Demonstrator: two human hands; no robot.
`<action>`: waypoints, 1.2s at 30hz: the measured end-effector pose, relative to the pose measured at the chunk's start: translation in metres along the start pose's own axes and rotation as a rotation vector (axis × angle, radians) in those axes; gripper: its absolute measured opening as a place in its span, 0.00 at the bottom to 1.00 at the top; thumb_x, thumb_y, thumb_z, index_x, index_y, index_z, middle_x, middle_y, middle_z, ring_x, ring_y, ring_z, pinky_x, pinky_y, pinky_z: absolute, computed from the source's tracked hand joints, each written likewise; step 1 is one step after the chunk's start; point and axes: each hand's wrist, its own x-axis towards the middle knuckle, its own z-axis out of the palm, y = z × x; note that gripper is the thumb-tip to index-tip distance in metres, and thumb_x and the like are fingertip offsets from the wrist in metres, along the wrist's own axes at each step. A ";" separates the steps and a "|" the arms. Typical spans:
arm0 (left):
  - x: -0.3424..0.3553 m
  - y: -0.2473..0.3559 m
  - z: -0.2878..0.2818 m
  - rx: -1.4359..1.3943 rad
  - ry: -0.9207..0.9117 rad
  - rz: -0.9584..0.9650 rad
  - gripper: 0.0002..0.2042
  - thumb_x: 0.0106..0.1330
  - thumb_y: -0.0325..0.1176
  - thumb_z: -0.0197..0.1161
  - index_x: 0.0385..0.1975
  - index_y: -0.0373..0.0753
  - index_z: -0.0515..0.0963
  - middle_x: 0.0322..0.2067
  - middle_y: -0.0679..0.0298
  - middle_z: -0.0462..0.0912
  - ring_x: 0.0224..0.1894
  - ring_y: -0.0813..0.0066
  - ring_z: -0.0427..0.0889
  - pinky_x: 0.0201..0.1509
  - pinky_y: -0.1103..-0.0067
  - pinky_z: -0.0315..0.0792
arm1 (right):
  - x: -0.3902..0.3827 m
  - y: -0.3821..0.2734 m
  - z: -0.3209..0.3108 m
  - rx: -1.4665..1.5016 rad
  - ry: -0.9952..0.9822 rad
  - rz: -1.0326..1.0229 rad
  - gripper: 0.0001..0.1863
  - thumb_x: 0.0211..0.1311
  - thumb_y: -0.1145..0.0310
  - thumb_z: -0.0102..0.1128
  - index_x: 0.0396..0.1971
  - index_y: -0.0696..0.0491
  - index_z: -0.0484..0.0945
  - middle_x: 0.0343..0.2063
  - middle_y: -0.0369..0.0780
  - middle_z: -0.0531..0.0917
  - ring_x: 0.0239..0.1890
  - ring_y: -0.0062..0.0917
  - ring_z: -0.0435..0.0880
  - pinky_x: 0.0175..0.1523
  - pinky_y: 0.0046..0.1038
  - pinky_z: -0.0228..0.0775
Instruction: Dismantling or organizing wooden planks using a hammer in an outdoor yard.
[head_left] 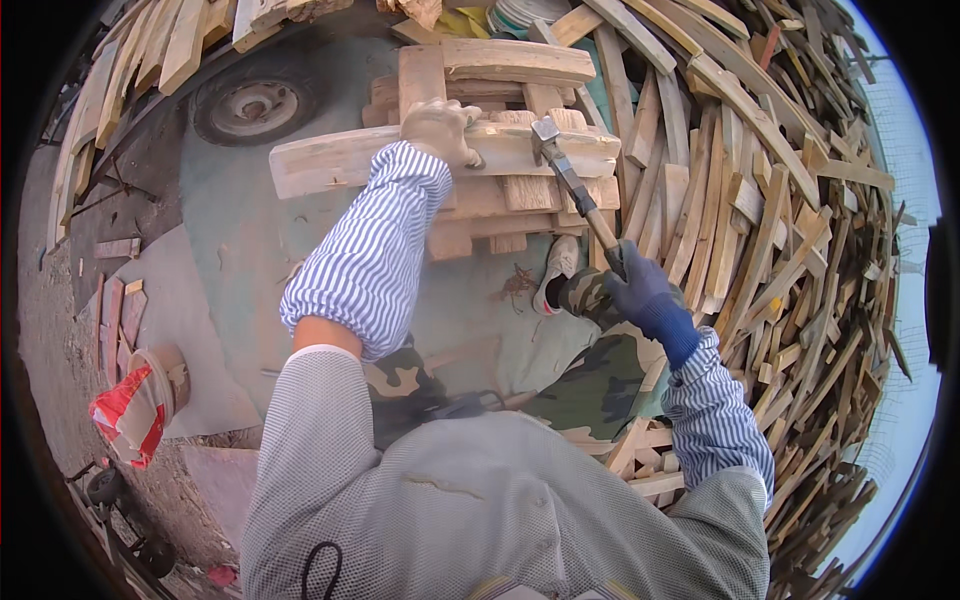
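In a pale work glove, my left hand presses on a long wooden board, its fingers curled around the edge. The board lies crosswise on a stack of wooden blocks and planks. My right hand, in a dark blue-grey glove, is wrapped around the wooden handle of a hammer. The hammer's metal head is at the board's right part; whether it touches the wood I cannot tell. Behind the board, a lighter plank lies across the same stack.
A large heap of loose timber rises along the right. At the far left, more planks lie above a wheel. A bucket with a red and white bag stands at left. My shoe is beside the stack.
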 end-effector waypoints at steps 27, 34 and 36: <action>-0.006 -0.067 0.050 -0.203 0.332 0.163 0.33 0.59 0.57 0.68 0.63 0.47 0.76 0.63 0.58 0.76 0.69 0.56 0.67 0.75 0.61 0.54 | 0.099 0.078 -0.046 0.475 -0.318 0.383 0.08 0.55 0.72 0.67 0.28 0.60 0.78 0.18 0.37 0.79 0.14 0.22 0.77 0.21 0.27 0.69; -0.067 -0.133 -0.018 0.253 -0.007 0.002 0.54 0.43 0.50 0.81 0.75 0.50 0.60 0.69 0.47 0.67 0.72 0.47 0.62 0.77 0.58 0.54 | -0.046 0.079 -0.069 0.930 -0.096 0.504 0.07 0.57 0.74 0.64 0.32 0.60 0.77 0.18 0.38 0.78 0.14 0.23 0.75 0.20 0.26 0.70; -0.090 -0.164 -0.013 0.383 -0.117 0.021 0.59 0.36 0.46 0.83 0.75 0.49 0.58 0.66 0.48 0.70 0.70 0.49 0.65 0.75 0.60 0.59 | -0.077 0.079 -0.045 1.017 -0.063 0.495 0.07 0.58 0.73 0.64 0.32 0.60 0.77 0.18 0.38 0.78 0.14 0.23 0.76 0.20 0.26 0.70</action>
